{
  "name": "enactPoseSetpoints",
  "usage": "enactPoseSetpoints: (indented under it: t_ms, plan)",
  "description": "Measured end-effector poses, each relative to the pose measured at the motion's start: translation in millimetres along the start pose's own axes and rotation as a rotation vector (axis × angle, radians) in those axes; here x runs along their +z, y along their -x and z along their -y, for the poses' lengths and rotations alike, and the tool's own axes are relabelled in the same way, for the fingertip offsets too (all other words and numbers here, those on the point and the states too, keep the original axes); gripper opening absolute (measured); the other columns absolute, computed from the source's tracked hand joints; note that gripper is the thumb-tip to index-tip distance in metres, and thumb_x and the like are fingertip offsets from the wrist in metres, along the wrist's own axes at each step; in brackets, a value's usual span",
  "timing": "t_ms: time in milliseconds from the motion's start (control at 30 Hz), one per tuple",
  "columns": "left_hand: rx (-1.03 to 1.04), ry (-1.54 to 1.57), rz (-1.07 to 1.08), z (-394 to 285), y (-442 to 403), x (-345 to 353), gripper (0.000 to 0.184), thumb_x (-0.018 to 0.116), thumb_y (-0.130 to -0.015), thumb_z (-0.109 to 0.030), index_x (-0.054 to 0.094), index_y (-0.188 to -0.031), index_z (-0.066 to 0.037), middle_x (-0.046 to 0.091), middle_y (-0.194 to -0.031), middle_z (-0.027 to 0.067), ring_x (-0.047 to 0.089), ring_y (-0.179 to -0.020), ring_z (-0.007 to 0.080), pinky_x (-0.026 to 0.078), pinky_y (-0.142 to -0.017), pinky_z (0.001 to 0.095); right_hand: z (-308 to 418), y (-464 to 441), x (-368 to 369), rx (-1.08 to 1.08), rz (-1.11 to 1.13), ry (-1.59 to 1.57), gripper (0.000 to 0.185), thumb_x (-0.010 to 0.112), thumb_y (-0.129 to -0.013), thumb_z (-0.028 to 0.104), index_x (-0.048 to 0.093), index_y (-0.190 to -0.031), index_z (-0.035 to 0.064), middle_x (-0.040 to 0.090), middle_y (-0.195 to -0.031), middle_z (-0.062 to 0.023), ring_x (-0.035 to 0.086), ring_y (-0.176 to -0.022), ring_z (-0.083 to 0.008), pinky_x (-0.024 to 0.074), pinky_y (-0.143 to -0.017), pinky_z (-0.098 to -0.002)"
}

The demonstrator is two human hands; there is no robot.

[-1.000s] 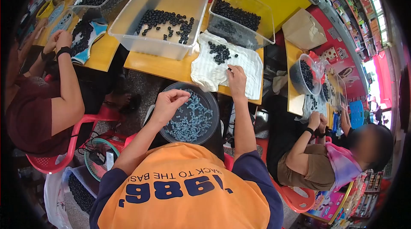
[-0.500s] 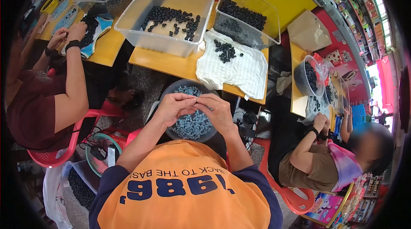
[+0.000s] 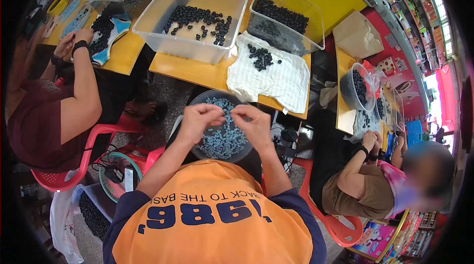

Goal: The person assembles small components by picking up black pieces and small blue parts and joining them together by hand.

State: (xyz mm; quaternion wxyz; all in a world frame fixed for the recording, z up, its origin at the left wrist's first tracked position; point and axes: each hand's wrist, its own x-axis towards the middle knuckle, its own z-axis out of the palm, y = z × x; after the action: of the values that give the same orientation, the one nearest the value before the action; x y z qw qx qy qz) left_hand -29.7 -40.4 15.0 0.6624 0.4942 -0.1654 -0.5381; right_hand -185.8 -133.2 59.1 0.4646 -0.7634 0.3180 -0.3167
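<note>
Both of my hands hover over a round grey basin (image 3: 200, 98) that holds many small light-blue pieces (image 3: 219, 144). My left hand (image 3: 201, 121) is on the left side of the basin, thumb and fingertips pinched together. Opposite it, my right hand (image 3: 253, 124) is pinched in the same way, with a small gap between the two. Whatever the fingertips hold, if anything, is too small to make out. Just beyond the basin, a white cloth (image 3: 291, 83) hangs over the table edge, with a pile of small black round pieces (image 3: 260, 58) on it.
A large clear bin (image 3: 185, 49) with black pieces stands on the wooden table (image 3: 165, 69); another clear bin (image 3: 276, 37) is behind the cloth. One co-worker (image 3: 74, 96) sits at left, another (image 3: 360, 180) at right. A sack of black pieces (image 3: 93, 214) lies at lower left.
My hands were together at the fingertips and have moved apart, left hand to the left and right hand to the right. The left co-worker's hands have shifted slightly left.
</note>
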Motion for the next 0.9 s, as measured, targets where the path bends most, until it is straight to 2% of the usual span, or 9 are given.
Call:
enactPoseSetpoints:
  t_ms: [100, 167, 300, 367, 467, 567, 633, 800, 900]
  plan:
    - [0.041, 0.065, -0.135, -18.5, -12.4, -33.3, 0.011, 0.066, -0.085, -0.005, 0.067, -0.093, 0.003, 0.069, -0.086, 0.011, 0.068, -0.075, 0.0174, 0.057, -0.066, 0.0268, -10.7, -16.1, -25.8, 0.14, -0.097, -0.016, 0.012, 0.067, -0.078, 0.003, 0.07, -0.088, -0.0017, 0.069, -0.078, -0.007, 0.062, -0.072, -0.0096, 0.0492, -0.067, -0.0224]
    - [0.083, 0.16, -0.124, -29.3, -8.7, -41.8, 0.013, 0.064, -0.085, -0.001, 0.066, -0.097, 0.003, 0.068, -0.09, 0.0124, 0.068, -0.078, 0.0188, 0.058, -0.07, 0.0287, -25.1, -40.0, -41.6, 0.107, -0.132, 0.176, 0.015, 0.066, -0.081, 0.01, 0.07, -0.089, -0.0019, 0.07, -0.08, -0.0085, 0.062, -0.07, -0.0105, 0.0482, -0.066, -0.0247]
    - [0.077, 0.407, -0.019, -32.1, -2.5, -44.2, 0.016, 0.06, -0.086, 0.003, 0.065, -0.102, 0.002, 0.067, -0.099, 0.0155, 0.067, -0.09, 0.0217, 0.057, -0.08, 0.0301, -96.5, -84.2, -43.3, -0.01, -0.257, 0.281, 0.014, 0.066, -0.081, 0.009, 0.069, -0.089, -0.002, 0.068, -0.08, -0.0132, 0.064, -0.069, -0.0214, 0.049, -0.065, -0.031]
    - [0.075, 0.476, 0.006, -27.9, 0.7, -51.7, 0.017, 0.06, -0.087, 0.002, 0.065, -0.104, 0.001, 0.067, -0.101, 0.0159, 0.066, -0.093, 0.0222, 0.056, -0.083, 0.0304, -117.4, -94.1, -45.2, -0.174, -0.208, 0.55, 0.01, 0.066, -0.079, 0.006, 0.068, -0.087, -0.0011, 0.066, -0.081, -0.0129, 0.062, -0.074, -0.0272, 0.0492, -0.069, -0.0347]
    - [0.044, 0.497, 0.026, -18.4, 6.4, -66.2, 0.019, 0.06, -0.087, 0.002, 0.064, -0.105, 0.0, 0.066, -0.103, 0.0153, 0.066, -0.095, 0.0229, 0.056, -0.084, 0.0309, -111.4, -89.3, -36.6, -0.326, -0.359, 0.542, 0.008, 0.067, -0.077, 0.003, 0.067, -0.085, 0.0009, 0.063, -0.083, -0.0122, 0.06, -0.082, -0.0309, 0.048, -0.075, -0.037]
    - [0.041, 0.447, 0.017, -13.9, 14.3, -68.9, 0.019, 0.059, -0.086, 0.004, 0.063, -0.105, 0.002, 0.065, -0.106, 0.0168, 0.064, -0.098, 0.0226, 0.055, -0.085, 0.0304, -65.9, -60.2, -14.4, -0.394, -0.328, 0.555, 0.009, 0.068, -0.078, 0.004, 0.067, -0.087, 0.0009, 0.064, -0.089, -0.0108, 0.061, -0.085, -0.0271, 0.0492, -0.071, -0.0344]
    - [0.016, 0.446, 0.007, -13.6, 17.2, -66.5, 0.019, 0.059, -0.086, 0.004, 0.063, -0.105, 0.003, 0.065, -0.103, 0.0158, 0.065, -0.097, 0.0225, 0.055, -0.085, 0.0304, -51.1, -33.2, 6.2, -0.314, 0.027, 0.327, 0.008, 0.068, -0.076, 0.002, 0.066, -0.083, 0.002, 0.061, -0.092, -0.0102, 0.059, -0.088, -0.0299, 0.0463, -0.077, -0.0372]
    - [-0.01, 0.461, 0.009, -11.9, 22.3, -67.7, 0.02, 0.058, -0.086, 0.005, 0.062, -0.105, 0.006, 0.066, -0.1, 0.0149, 0.065, -0.096, 0.0216, 0.056, -0.085, 0.0297, -57.4, 1.0, 37.6, -0.431, 0.337, 0.37, 0.009, 0.071, -0.072, 0.004, 0.068, -0.081, 0.0062, 0.058, -0.084, -0.0058, 0.056, -0.082, -0.0248, 0.0429, -0.072, -0.0363]
    - [-0.007, 0.475, 0.024, -12.3, 25.1, -69.5, 0.02, 0.058, -0.086, 0.005, 0.062, -0.105, 0.006, 0.066, -0.1, 0.0148, 0.065, -0.095, 0.021, 0.056, -0.085, 0.0293, -55.1, 3.6, 40.7, -0.486, 0.409, 0.39, 0.009, 0.071, -0.072, 0.006, 0.069, -0.08, 0.0067, 0.055, -0.081, -0.0045, 0.054, -0.082, -0.0233, 0.0413, -0.073, -0.0357]
